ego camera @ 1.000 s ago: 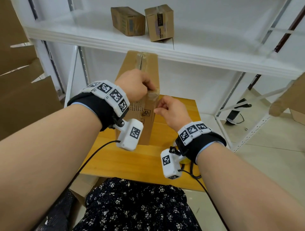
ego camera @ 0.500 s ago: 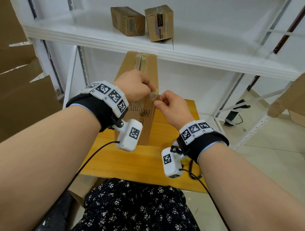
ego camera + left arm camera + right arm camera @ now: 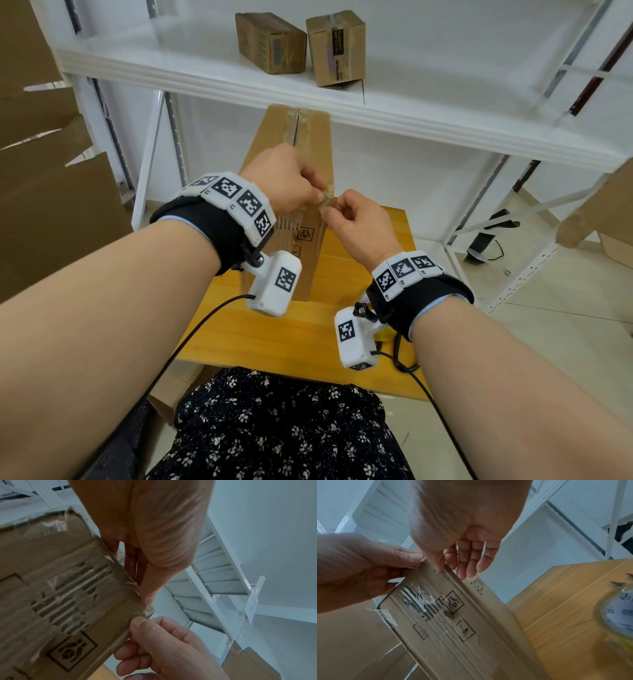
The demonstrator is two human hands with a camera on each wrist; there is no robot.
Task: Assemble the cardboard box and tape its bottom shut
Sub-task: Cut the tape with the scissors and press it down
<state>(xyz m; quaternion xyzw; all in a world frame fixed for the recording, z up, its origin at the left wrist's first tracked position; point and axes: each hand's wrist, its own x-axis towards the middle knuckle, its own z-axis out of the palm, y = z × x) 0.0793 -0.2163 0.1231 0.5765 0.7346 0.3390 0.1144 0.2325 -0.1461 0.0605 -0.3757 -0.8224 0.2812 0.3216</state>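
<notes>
The cardboard box point(image 3: 310, 178) stands on end on the far part of the wooden table point(image 3: 274, 335), its top edge tucked just under the white shelf point(image 3: 411, 113); it looks propped upright so the corner nearest the person is within easy reach of both hands. The left hand point(image 3: 284, 181) grips that upper corner, thumb on the near face and fingers curled round behind, seemingly to steady the box. The right hand point(image 3: 356, 222) pinches a small tab of clear tape point(image 3: 149, 610) between thumb and forefinger right at the same corner, the other fingers loosely bent; I'd judge the person is peeling off old tape or picking at its end. The two hands are almost touching, the box corner between them, the box's body reaching away from them toward the shelf. Torn paper and tape remnants show on the near face by the printed symbols. A roll of tape point(image 3: 619, 614) sits on the table's near right part, below the right wrist. Two small boxes point(image 3: 301, 44) rest on the shelf above
</notes>
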